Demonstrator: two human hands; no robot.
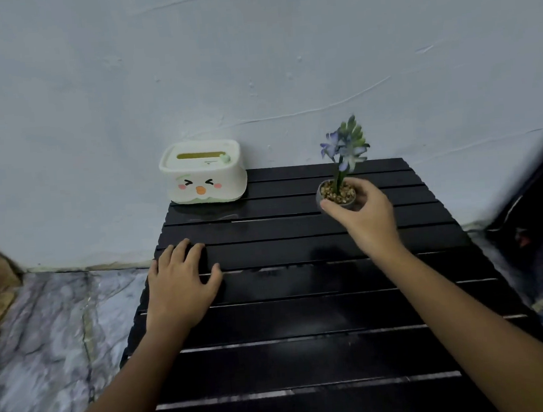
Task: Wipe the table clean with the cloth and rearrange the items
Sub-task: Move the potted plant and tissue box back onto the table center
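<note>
Gripping the upright flower pot [337,195], right hand [366,209] on table [305,317].

**What the view does not show**

The near edge of the worktop [308,359] is cut off by the bottom of the picture, and so are both forearms. The right hand [366,213] covers the near side of the small pot [326,192], so its base cannot be seen. A dark blurred shape [535,185] at the right edge cannot be identified. The small print on the tissue box [203,175] is too small to read.
</note>
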